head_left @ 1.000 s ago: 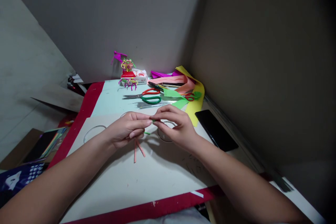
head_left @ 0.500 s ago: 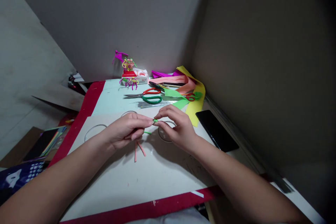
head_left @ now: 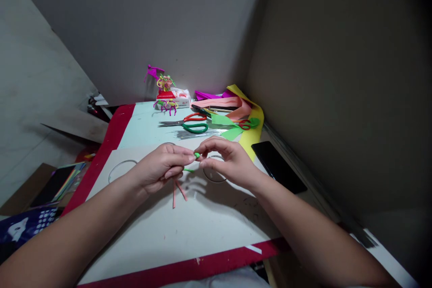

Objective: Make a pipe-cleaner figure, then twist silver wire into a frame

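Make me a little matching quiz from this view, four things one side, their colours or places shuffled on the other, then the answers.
1. Phone
2. Small green piece
3. Large scissors
4. Box

A. red-and-green handles
B. red and white
C. black, lying flat
D. at the left hand's fingertips

Pairs: 1-C, 2-D, 3-A, 4-B.

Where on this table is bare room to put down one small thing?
Mainly the pale board between the peach strips and front red border, except specks; also the pale-blue surface left of the large scissors. It is crowded around the wires and yellow strip.
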`<state>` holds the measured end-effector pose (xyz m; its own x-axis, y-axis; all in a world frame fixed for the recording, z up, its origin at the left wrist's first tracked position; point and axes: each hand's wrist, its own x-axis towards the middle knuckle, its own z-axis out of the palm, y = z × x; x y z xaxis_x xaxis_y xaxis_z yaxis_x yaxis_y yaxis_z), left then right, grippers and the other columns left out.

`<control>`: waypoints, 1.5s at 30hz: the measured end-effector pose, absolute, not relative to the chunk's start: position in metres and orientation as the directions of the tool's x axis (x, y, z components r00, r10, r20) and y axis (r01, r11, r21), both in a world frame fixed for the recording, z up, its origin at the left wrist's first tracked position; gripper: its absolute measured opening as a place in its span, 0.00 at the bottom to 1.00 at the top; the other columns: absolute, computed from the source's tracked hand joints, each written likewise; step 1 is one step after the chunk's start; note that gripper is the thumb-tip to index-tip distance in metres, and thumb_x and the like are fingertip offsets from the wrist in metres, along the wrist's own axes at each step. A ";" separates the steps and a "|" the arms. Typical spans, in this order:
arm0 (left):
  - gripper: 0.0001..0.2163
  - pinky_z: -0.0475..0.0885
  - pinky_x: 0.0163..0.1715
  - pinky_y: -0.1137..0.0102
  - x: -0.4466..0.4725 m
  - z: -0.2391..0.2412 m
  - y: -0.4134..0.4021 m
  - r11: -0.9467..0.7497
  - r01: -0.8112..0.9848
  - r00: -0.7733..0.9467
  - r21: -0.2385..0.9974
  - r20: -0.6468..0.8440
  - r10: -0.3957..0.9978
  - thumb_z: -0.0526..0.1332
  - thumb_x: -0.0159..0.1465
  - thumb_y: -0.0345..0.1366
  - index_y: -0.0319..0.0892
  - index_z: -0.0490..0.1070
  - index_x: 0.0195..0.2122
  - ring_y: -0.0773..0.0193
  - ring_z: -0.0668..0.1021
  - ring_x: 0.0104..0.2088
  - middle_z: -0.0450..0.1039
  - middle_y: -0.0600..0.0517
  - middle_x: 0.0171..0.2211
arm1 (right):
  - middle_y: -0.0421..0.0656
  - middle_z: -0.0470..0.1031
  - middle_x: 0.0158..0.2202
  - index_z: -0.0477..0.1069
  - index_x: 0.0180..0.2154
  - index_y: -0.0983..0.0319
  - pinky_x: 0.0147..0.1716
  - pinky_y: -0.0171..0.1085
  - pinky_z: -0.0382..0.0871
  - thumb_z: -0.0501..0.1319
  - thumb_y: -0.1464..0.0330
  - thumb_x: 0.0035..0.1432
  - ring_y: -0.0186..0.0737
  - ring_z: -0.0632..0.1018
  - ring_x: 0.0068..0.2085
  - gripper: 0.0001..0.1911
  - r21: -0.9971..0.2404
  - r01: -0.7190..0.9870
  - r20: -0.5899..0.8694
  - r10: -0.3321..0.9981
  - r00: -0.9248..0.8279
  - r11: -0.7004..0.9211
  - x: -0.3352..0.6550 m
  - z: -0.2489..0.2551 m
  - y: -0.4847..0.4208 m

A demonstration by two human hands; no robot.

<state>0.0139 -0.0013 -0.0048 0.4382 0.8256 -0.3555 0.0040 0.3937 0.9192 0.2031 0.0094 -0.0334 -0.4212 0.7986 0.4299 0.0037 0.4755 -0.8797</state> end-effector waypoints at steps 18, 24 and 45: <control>0.07 0.45 0.15 0.76 0.019 -0.004 -0.001 0.298 0.150 0.401 0.943 -0.334 0.853 0.65 0.54 0.35 0.37 0.72 0.23 0.78 0.52 0.13 0.53 0.63 0.10 | 0.45 0.77 0.33 0.74 0.36 0.61 0.39 0.38 0.66 0.59 0.74 0.56 0.39 0.76 0.36 0.07 -0.479 0.284 0.688 0.556 -0.466 0.830 0.208 -0.035 0.013; 0.06 0.46 0.14 0.77 0.012 0.000 0.002 0.425 0.135 0.449 0.895 -0.438 0.779 0.63 0.56 0.33 0.37 0.72 0.24 0.79 0.47 0.11 0.50 0.63 0.07 | 0.43 0.77 0.30 0.76 0.30 0.61 0.35 0.36 0.68 0.63 0.72 0.53 0.37 0.75 0.33 0.03 -0.768 0.138 0.543 0.749 -0.380 0.626 0.203 -0.036 0.012; 0.12 0.55 0.19 0.73 -0.043 -0.010 0.005 -0.005 0.892 0.119 0.452 -0.224 0.967 0.61 0.53 0.44 0.42 0.79 0.31 0.66 0.66 0.18 0.67 0.54 0.17 | 0.38 0.74 0.31 0.75 0.30 0.61 0.36 0.34 0.67 0.71 0.69 0.39 0.32 0.72 0.33 0.12 -0.921 -0.390 0.097 0.959 -0.265 -0.015 0.194 -0.054 0.023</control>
